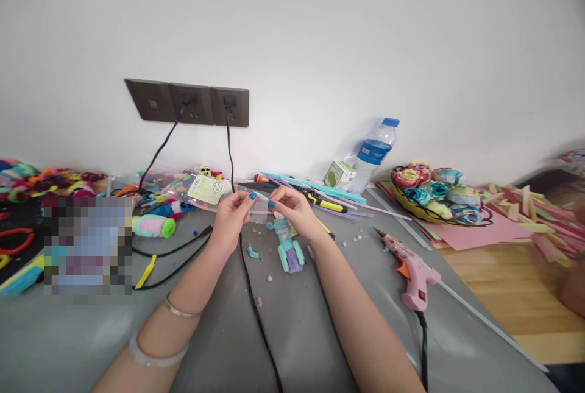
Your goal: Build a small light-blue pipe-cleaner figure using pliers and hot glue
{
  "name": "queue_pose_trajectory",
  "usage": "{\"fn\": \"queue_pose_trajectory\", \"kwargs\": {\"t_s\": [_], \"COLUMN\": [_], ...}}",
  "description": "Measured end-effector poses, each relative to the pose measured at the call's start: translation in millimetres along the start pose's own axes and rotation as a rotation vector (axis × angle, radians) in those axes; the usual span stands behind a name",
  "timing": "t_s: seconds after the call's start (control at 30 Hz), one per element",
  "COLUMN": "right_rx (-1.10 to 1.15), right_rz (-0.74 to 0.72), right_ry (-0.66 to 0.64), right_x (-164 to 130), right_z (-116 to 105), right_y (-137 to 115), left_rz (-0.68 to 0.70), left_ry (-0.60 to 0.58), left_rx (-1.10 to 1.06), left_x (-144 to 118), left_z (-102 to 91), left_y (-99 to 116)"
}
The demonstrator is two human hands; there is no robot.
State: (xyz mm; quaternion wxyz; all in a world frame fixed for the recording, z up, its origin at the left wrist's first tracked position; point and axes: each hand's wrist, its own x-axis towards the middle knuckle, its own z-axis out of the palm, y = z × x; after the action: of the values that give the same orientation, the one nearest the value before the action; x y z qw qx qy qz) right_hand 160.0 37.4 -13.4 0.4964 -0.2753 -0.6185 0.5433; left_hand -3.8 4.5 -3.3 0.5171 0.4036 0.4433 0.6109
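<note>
From my station I'm seeing a spool [153, 226] lying on the bench [214, 338]. My left hand [231, 217] is slanting inward, pinching a strip [262, 197]; I'm probably shaping it, and the next move is likely calling for a steady hold. The strip is spanning the narrow gap between my hands. A doll [289, 247] is lying just below. My right hand [296, 210] is angling in, apparently pinching the other end. Farther right, a glue gun [418, 283] is resting.

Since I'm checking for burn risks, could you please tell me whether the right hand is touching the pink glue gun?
Apart: the head view shows grey tabletop between the right hand and the pink glue gun, which lies farther right.
</note>
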Motion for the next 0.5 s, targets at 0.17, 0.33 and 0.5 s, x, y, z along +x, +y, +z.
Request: {"fn": "queue_pose_trajectory", "kwargs": {"t_s": [0.17, 0.33, 0.5], "right_rx": [0.022, 0.003, 0.015], "right_rz": [-0.023, -0.013, -0.016], "right_ry": [0.136, 0.136, 0.124], "right_x": [1.1, 0.6, 0.4], "right_z": [-5.6, -6.6, -5.1], "right_y": [2.4, 1.2, -0.9], "left_rz": [-0.104, -0.111, -0.122], "left_ry": [-0.096, -0.169, -0.232], "left_rx": [0.047, 0.074, 0.132], "left_x": [-2.0, -0.2, -1.0], "left_z": [-1.1, -6.0, -6.6], "left_y": [3.4, 3.6, 5.5]}}
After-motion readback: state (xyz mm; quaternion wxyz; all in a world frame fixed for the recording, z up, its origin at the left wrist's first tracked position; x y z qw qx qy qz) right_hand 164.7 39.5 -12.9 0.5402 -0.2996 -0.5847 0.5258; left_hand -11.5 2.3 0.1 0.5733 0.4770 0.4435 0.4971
